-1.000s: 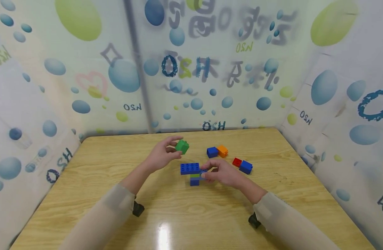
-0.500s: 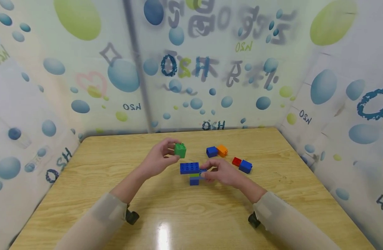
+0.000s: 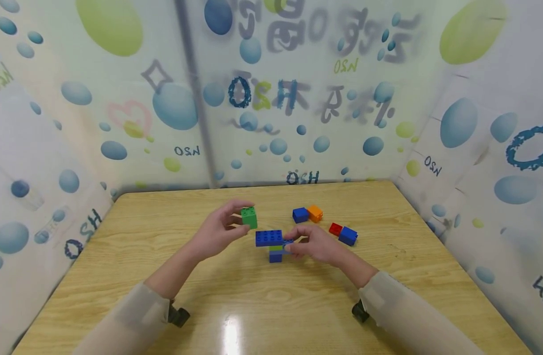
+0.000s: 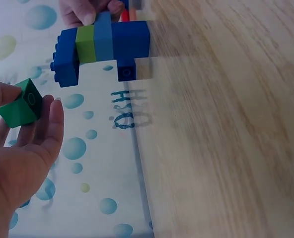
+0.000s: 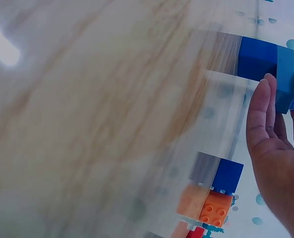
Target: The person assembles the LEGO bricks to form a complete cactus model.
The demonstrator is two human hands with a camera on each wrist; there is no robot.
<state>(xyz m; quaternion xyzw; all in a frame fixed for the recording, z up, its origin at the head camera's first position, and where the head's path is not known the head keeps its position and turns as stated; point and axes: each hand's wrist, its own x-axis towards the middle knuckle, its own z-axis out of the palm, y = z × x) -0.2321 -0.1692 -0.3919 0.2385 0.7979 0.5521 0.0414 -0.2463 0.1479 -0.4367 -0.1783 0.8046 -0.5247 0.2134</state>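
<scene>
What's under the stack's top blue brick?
Under the top blue brick sits a lime brick, then a light blue brick, then a darker blue brick. The lime brick's covered top face cannot be seen.

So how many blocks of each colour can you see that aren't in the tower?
Green block: 1, in the left hand
Blue blocks: 2
Orange block: 1
Red block: 1
Total: 5

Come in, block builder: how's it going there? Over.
Left hand holds green brick, apart from brick stack. Right hand pinches stack's light-blue brick. Nothing visible between green brick and brick stack.
</scene>
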